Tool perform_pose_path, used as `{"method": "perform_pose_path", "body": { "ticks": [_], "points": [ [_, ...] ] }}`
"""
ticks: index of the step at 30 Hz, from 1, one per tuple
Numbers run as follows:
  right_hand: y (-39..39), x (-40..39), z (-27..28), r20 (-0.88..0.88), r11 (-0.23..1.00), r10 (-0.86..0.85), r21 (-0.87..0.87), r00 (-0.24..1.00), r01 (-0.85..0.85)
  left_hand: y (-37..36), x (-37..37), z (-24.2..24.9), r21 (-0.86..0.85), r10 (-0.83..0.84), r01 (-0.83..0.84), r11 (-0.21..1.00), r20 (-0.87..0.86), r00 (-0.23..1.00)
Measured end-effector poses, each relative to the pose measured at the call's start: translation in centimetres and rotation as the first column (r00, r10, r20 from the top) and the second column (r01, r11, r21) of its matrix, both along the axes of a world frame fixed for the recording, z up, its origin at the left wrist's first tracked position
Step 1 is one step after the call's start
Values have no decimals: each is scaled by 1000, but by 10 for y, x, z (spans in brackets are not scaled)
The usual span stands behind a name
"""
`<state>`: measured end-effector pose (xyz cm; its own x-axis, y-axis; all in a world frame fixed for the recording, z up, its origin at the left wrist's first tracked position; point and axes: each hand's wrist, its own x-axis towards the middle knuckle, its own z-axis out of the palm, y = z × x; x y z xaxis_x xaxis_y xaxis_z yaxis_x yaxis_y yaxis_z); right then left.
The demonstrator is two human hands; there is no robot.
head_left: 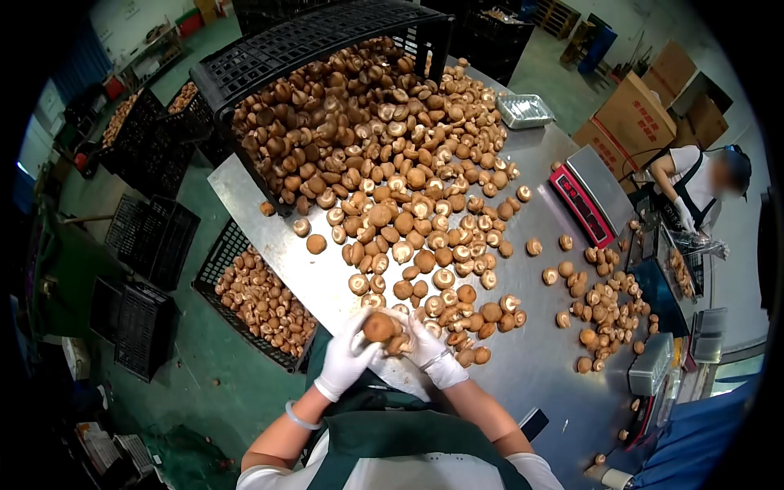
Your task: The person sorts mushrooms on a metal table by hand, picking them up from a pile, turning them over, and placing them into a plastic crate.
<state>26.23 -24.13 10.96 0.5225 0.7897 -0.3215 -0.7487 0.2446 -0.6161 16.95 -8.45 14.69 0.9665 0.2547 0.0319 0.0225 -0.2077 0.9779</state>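
Note:
My left hand, in a white glove, is closed around a brown shiitake mushroom with its cap turned up. Facing it, my gloved right hand curls around more shiitake mushrooms, gathered between both palms near the table's front edge. Just beyond my hands, a wide spread of loose mushrooms covers the steel table, some caps up, some stems up. They spill from a black plastic crate lying on its side at the back.
Below the table's left edge stands a black crate of mushrooms. A red scale, a clear plastic tray and a second mushroom pile sit on the right side. A gloved co-worker works at far right. A phone lies near my right forearm.

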Motion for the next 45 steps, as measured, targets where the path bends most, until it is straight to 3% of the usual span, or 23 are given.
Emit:
{"method": "perform_pose_path", "body": {
  "ticks": [1,3,8,9,13,17,20,21,22,23,24,25,26,27,28,29,31,33,34,36,37,43,45],
  "points": [
    [2,-4,-3,37,1000,8,2,999,-8,-5,3,4,249,-46,39,968,22,999],
    [9,-13,-5,-7,974,-27,-225,1000,25,-13,6,-5,279,-109,100,955,20,994],
    [0,-19,-38,-327,1000,-2,13,945,7,-4,15,-15,455,-195,193,869,-43,980],
    [2,-20,-28,-389,998,-61,-51,919,45,-3,15,-12,525,-203,204,826,-59,977],
    [-2,-25,-34,-444,982,33,183,896,54,-1,13,5,633,-256,244,734,-75,964],
    [-9,-16,-7,-368,991,-38,106,929,82,3,1,17,647,-177,64,759,111,978],
    [-44,10,0,-205,977,-209,-1,956,213,37,-6,9,730,12,-114,674,144,990],
    [-59,25,-7,-290,887,-459,-200,840,416,57,-6,-1,740,70,-151,656,140,988],
    [-87,46,-23,-329,818,-553,-41,766,573,75,-6,-10,772,143,-163,615,94,985],
    [-110,67,-12,-257,653,-748,-119,612,748,92,-7,-16,803,217,-170,571,51,975],
    [-154,93,-25,-413,561,-738,64,534,825,104,-9,-20,838,271,-114,533,-41,962],
    [-179,104,-1,-287,425,-857,74,428,902,110,-12,-25,853,284,-118,509,-37,958],
    [-204,118,12,-430,242,-852,184,299,953,107,-8,-24,834,273,-136,535,-18,962],
    [-232,127,1,-332,54,-936,187,115,981,102,-4,-23,813,265,-154,562,0,964],
    [-259,133,-13,-326,-62,-945,66,-38,996,91,2,-21,797,211,-129,590,2,977],
    [-267,133,-20,-303,-100,-948,-11,-99,995,76,9,-18,783,157,-100,614,4,988],
    [-245,122,-32,-61,113,-992,-89,108,990,43,26,-20,787,64,5,617,-57,996],
    [-193,95,-28,352,349,-841,-225,410,909,8,43,-30,749,-117,122,652,-60,991],
    [-149,63,-20,853,440,-104,-422,512,793,-20,54,-47,813,-297,244,529,-92,950],
    [-111,36,-45,821,379,529,-454,213,806,-42,60,-46,830,-407,301,470,-99,908],
    [-95,19,-40,655,337,750,-492,87,803,-46,61,-51,855,-451,318,408,-114,885],
    [-106,-39,-9,692,501,722,-535,13,680,-12,43,-72,835,-314,241,495,-87,945],
    [-119,-40,-9,785,662,614,-568,80,489,-4,38,-77,815,-293,226,533,-73,953]
  ]
}}
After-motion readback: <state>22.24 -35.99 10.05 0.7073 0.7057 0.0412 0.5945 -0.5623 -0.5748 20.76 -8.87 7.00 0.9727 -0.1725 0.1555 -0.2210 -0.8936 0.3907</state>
